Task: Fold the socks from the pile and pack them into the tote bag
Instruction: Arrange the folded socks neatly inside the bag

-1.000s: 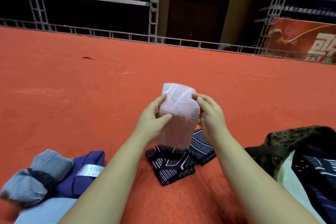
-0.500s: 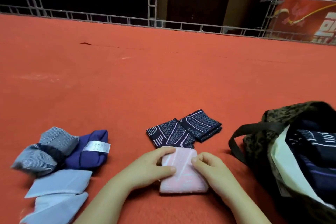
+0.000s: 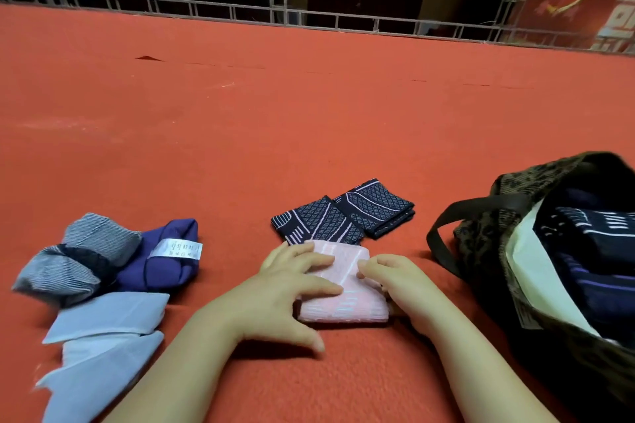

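Two hands press on a folded pink sock [image 3: 343, 292] that lies flat on the red carpet floor [image 3: 309, 134], its long axis running away from the person and leaning a little to the left at the far end. The left hand [image 3: 288, 292] lies over the sock's left side with fingers spread nearly straight, thumb on the carpet beside it; the right hand [image 3: 398, 288] has its fingers curled onto the sock's right edge, though whether they pinch it cannot be told. Just beyond, touching the pink sock's far end, two folded dark patterned socks [image 3: 343, 220] lie side by side. To the right, the tote bag [image 3: 488, 227] stands open with its strap looped toward the socks; inside are a pale lining and folded dark striped socks [image 3: 591, 244]. To the left sits the pile [image 3: 103, 271]: grey striped, purple and light blue pieces. Compared with half a second ago, the sock is in the same spot and the left fingers have spread farther across it.
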Motion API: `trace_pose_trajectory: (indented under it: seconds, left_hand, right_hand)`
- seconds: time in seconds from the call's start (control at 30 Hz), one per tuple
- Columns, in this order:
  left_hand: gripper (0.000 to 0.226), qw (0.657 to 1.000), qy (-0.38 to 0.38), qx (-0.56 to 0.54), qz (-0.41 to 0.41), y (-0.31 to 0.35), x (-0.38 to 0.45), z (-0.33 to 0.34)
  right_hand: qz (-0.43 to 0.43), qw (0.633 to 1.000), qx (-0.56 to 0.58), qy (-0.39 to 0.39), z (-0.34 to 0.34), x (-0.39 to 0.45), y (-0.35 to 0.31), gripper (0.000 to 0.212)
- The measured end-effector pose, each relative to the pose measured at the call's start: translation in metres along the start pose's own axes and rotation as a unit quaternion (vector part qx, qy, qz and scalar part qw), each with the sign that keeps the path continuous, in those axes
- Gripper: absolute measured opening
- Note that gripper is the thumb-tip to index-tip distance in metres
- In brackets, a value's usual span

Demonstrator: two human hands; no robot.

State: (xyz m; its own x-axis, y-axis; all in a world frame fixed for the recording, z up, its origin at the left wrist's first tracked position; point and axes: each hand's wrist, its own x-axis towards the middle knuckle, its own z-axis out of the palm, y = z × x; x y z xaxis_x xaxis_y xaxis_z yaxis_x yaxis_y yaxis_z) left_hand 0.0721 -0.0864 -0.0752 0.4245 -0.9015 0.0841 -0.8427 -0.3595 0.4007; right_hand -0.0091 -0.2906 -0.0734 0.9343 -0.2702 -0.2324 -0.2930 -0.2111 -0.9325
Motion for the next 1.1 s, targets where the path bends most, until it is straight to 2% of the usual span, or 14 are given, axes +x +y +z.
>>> trace_pose_trajectory:
  seconds: [0.07,0.13,0.23,0.33,0.47,0.57,0.7,0.8,0.87,0.97,1.03,1.1]
  left_hand:
    - [0.056,1.0,0.014,0.006,0.002,-0.001,0.001,0.002]
    - [0.035,1.0,0.027,0.007,0.008,-0.002,0.002,0.002]
    - [0.021,0.999,0.032,-0.001,0.024,-0.003,0.003,0.005]
    - [0.016,0.999,0.026,-0.021,0.022,-0.002,0.003,0.003]
    - [0.02,0.99,0.056,-0.122,-0.042,0.002,0.001,-0.006]
    - [0.016,0.976,0.086,-0.187,-0.076,0.0,0.001,-0.006]
    - [0.021,0.957,0.168,-0.215,-0.096,-0.003,0.004,-0.004]
    - [0.024,0.947,0.208,-0.223,-0.097,0.0,0.005,-0.003]
    - [0.03,0.946,0.219,-0.217,-0.095,0.003,0.007,-0.002]
    - [0.041,0.955,0.172,-0.22,-0.101,0.005,0.009,-0.001]
    - [0.035,0.97,0.104,-0.2,-0.095,0.005,0.01,0.0]
    - [0.027,0.971,0.094,-0.192,-0.104,0.005,0.011,0.001]
  right_hand:
    - [-0.025,0.998,-0.041,-0.027,-0.003,-0.001,0.001,0.016]
    - [-0.06,0.993,-0.076,-0.06,-0.005,-0.003,0.002,0.028]
    - [-0.081,0.989,-0.08,-0.095,-0.007,-0.007,0.0,0.037]
    - [-0.1,0.987,-0.085,-0.095,-0.009,-0.009,-0.001,0.043]
    - [-0.166,0.96,-0.214,-0.071,-0.013,-0.01,0.005,0.049]
    - [-0.201,0.943,-0.261,-0.053,-0.013,-0.009,0.008,0.047]
    - [-0.239,0.951,-0.197,-0.021,-0.014,-0.008,0.004,0.028]
    - [-0.2,0.975,-0.077,-0.058,-0.007,-0.015,0.0,0.015]
    - [-0.169,0.984,-0.012,-0.047,-0.002,-0.015,0.0,0.018]
    - [-0.16,0.986,0.036,-0.015,0.0,-0.011,0.001,0.022]
    - [-0.175,0.984,0.005,-0.003,0.0,-0.009,0.004,0.037]
    - [-0.189,0.981,-0.05,0.013,0.002,-0.008,0.007,0.04]
